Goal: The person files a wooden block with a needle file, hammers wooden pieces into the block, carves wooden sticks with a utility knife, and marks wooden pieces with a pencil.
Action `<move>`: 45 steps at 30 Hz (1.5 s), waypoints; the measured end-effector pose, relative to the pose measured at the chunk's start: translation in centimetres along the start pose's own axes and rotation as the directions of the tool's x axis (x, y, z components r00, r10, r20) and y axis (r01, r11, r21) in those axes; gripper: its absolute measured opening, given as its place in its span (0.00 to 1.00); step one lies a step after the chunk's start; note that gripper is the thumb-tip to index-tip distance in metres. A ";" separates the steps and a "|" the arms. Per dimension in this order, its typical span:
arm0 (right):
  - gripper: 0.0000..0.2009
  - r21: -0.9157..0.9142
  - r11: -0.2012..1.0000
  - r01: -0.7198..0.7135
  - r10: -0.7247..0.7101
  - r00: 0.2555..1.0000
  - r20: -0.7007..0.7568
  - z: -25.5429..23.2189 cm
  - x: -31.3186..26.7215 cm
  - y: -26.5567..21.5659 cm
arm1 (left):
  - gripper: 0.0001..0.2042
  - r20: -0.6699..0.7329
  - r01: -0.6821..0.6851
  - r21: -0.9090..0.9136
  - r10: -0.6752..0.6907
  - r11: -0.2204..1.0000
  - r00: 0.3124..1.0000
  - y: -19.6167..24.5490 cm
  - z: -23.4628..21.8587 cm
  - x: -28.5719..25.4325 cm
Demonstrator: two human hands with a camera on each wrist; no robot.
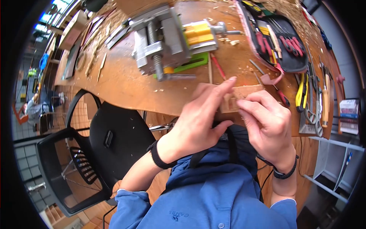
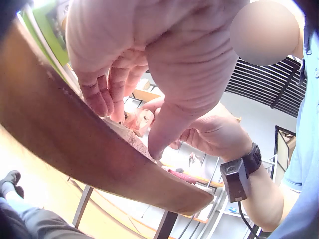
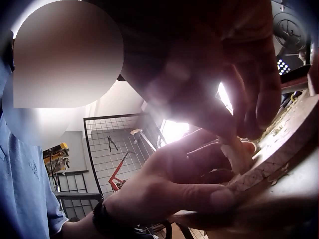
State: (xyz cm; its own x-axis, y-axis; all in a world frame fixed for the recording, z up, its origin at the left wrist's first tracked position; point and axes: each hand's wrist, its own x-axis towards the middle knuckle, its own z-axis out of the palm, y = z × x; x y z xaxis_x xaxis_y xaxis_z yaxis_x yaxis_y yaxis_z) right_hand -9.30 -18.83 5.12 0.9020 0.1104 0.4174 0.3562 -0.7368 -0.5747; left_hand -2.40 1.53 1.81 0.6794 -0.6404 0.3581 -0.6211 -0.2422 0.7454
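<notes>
A light wooden board (image 1: 248, 91) lies at the table's front edge, between both hands. My left hand (image 1: 202, 118) holds this board, its thumb near the front side and its fingers over the top; in the left wrist view the left hand (image 2: 169, 59) spans the board (image 2: 122, 132). The right hand (image 1: 268, 122) has thumb and index finger pinched together at a small wooden piece (image 1: 229, 104) by the left fingers. That piece (image 3: 238, 155) shows pale under the right fingertips in the right wrist view, where the left thumb lies along the board's edge. Its far end is hidden.
A metal vise (image 1: 160, 42) stands on the table behind the left hand, beside a yellow clamp part (image 1: 198, 32). An open tool case (image 1: 280, 42) and a yellow cutter (image 1: 302, 91) lie at the right. Wood shavings are scattered around. A black chair (image 1: 118, 141) stands at left.
</notes>
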 end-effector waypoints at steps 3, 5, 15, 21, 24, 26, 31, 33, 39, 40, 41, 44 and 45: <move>0.11 0.005 1.000 -0.002 0.002 1.000 0.027 0.1 0.1 -0.2 | 0.47 -0.083 -0.015 -0.037 0.012 0.999 0.997 -0.4 0.7 -0.3; 0.10 -0.004 1.000 -0.010 0.010 0.999 0.033 0.0 0.3 -0.4 | 0.45 -0.153 -0.058 -0.034 0.053 0.998 0.987 -0.7 1.0 -0.3; 0.11 0.238 0.878 -0.417 0.400 0.909 0.116 0.1 1.5 -1.8 | 0.40 -0.188 0.042 0.018 -0.038 0.999 0.982 0.7 1.7 -0.4; 0.15 0.047 0.986 -0.158 0.143 0.961 0.238 -0.6 2.2 -0.8 | 0.41 -0.228 0.039 -0.015 -0.041 0.999 0.973 0.3 2.1 -0.7; 0.15 -0.050 0.998 0.027 -0.016 0.978 0.209 -0.4 2.1 -0.4 | 0.41 -0.238 0.011 0.018 -0.007 1.000 0.971 0.1 2.2 -0.7; 0.16 -0.093 0.995 0.035 -0.014 0.977 0.214 -0.2 2.0 -1.0 | 0.41 -0.235 0.021 0.012 -0.017 1.000 0.972 0.1 2.0 -0.6; 0.17 -0.250 0.965 0.081 -0.013 0.964 0.264 -0.6 2.3 -1.8 | 0.41 -0.199 0.060 -0.013 -0.061 0.998 0.978 -0.6 1.5 -0.6; 0.17 -0.199 0.974 0.108 -0.052 0.962 0.268 -0.6 2.6 -1.4 | 0.40 -0.161 0.057 -0.002 -0.057 0.998 0.985 -0.7 1.4 -0.7; 0.16 -0.222 0.969 0.105 -0.036 0.955 0.293 -0.6 2.6 -1.6 | 0.40 -0.146 0.051 -0.008 -0.051 0.999 0.988 -0.8 1.5 -0.9; 0.16 -0.223 0.969 0.105 -0.036 0.955 0.296 -0.6 2.5 -1.7 | 0.40 -0.147 0.052 -0.011 -0.053 0.999 0.988 -0.8 1.6 -1.0; 0.17 -0.230 0.967 0.107 -0.035 0.954 0.297 -0.5 2.5 -1.8 | 0.41 -0.154 0.052 0.009 -0.050 0.999 0.987 -0.7 1.7 -1.1; 0.17 -0.233 0.965 0.120 -0.045 0.951 0.305 -0.4 2.7 -1.7 | 0.41 -0.163 0.059 0.021 -0.055 0.998 0.985 -0.8 1.8 -1.0; 0.17 -0.229 0.965 0.131 -0.055 0.949 0.311 -0.3 2.7 -1.6 | 0.41 -0.164 0.064 0.013 -0.061 0.998 0.985 -0.9 1.9 -1.0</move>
State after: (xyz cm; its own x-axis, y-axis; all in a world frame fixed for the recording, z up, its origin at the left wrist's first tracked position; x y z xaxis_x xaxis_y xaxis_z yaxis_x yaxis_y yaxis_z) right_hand -7.47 -17.56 7.42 0.9123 0.3522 0.2090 0.4054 -0.8492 -0.3384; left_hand -3.25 1.05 -0.28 0.7709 -0.4964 0.3991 -0.5813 -0.2924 0.7593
